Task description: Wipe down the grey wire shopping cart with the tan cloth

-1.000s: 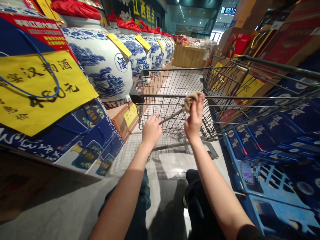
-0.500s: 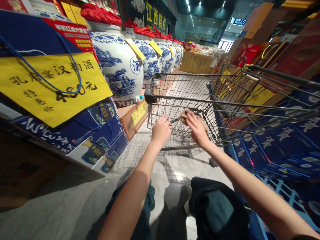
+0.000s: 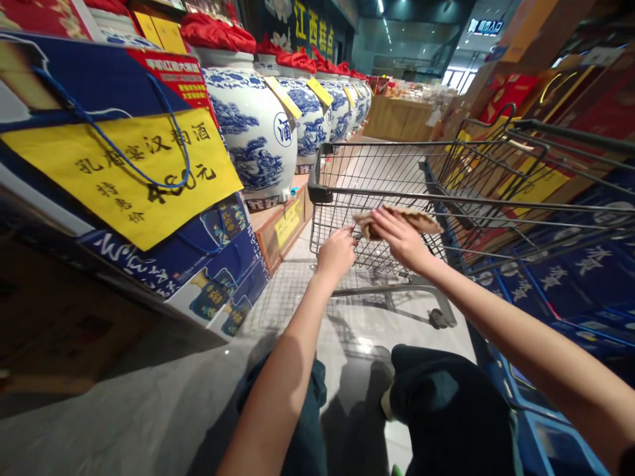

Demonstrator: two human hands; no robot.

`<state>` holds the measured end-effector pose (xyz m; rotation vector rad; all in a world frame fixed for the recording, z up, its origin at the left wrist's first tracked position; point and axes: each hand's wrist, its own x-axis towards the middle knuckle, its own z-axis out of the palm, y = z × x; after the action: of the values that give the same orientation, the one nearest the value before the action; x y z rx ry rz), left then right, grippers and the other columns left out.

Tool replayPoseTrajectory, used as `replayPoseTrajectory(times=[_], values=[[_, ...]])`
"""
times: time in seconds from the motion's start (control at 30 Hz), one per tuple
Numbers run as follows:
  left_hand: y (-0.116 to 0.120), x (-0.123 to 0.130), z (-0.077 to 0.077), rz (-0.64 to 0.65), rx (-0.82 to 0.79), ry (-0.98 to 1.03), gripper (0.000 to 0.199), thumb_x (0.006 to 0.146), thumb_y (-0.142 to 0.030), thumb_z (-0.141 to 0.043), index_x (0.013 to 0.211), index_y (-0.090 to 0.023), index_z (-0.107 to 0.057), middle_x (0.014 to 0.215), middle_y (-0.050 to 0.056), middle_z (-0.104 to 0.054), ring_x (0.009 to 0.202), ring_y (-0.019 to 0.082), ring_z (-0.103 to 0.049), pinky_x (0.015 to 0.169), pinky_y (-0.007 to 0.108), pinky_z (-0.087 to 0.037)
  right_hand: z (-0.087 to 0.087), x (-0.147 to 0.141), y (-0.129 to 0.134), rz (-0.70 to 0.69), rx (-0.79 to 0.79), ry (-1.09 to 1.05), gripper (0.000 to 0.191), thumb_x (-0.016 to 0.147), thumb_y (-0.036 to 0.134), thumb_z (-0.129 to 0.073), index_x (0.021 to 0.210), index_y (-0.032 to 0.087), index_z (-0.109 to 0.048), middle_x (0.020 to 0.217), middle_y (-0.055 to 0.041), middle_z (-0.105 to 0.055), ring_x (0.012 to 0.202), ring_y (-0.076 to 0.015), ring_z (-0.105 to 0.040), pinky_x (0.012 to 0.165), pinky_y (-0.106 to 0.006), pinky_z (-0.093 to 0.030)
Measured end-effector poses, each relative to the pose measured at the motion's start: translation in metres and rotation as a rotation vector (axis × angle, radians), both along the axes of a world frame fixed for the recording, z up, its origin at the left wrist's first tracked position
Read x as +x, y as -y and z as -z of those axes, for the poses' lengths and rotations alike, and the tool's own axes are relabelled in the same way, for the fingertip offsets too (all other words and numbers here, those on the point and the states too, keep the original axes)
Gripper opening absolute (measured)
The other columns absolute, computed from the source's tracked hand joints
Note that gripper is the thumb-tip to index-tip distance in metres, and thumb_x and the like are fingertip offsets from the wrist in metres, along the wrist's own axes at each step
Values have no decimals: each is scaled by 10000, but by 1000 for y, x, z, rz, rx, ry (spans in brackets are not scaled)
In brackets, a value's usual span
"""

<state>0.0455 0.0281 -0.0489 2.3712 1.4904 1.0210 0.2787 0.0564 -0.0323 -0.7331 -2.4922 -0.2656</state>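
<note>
A black wire shopping cart (image 3: 377, 198) stands side-on before me. My right hand (image 3: 399, 239) is closed on a tan and brown cloth (image 3: 411, 219) against the cart's wire side, and the cloth's far end sticks out to the right. Just left of it, my left hand (image 3: 337, 254) has its fingers curled at the wires near the cart's corner. What those fingers hold, if anything, is too small to make out.
Blue boxes with a yellow price sign (image 3: 133, 165) rise at the left. Behind them large blue-and-white jars (image 3: 262, 142) with red covers line the aisle. Blue cartons (image 3: 555, 271) are stacked at the right. A cart wheel (image 3: 438, 318) rests on the floor.
The cloth has spread out to the right under my right hand, showing more of its length. The boxes, jars and cart corner appear further right in the view.
</note>
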Motion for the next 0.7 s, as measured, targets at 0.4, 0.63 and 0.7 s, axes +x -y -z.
replayPoseTrajectory(times=[0.4, 0.63, 0.7], values=[[-2, -41, -1, -327, 117, 251, 536, 851, 32, -438, 1223, -196, -751, 1319, 105, -730, 1276, 253, -664, 1137, 394, -518, 37, -20, 4, -65, -299, 54, 672, 1000, 30, -125, 1518, 106, -546, 1473, -127, -662, 1384, -136, -625, 1197, -416, -505], [-14, -27, 16, -335, -38, 205, 667, 846, 14, -466, 1513, 10, -482, 1619, 311, -439, 1525, 349, -463, 1229, 440, -436, -23, -52, -20, 61, 50, -123, 573, 1050, 148, -295, 1563, 237, -536, 1701, -48, -404, 1645, -202, -210, 1355, -576, -158], [-13, -24, 17, -342, -54, 213, 673, 853, 17, -453, 1525, -6, -470, 1634, 308, -419, 1512, 355, -480, 1210, 450, -458, -12, -63, -26, 41, 13, -96, 579, 1053, 136, -274, 1553, 240, -547, 1674, -49, -456, 1629, -185, -271, 1352, -542, -199]])
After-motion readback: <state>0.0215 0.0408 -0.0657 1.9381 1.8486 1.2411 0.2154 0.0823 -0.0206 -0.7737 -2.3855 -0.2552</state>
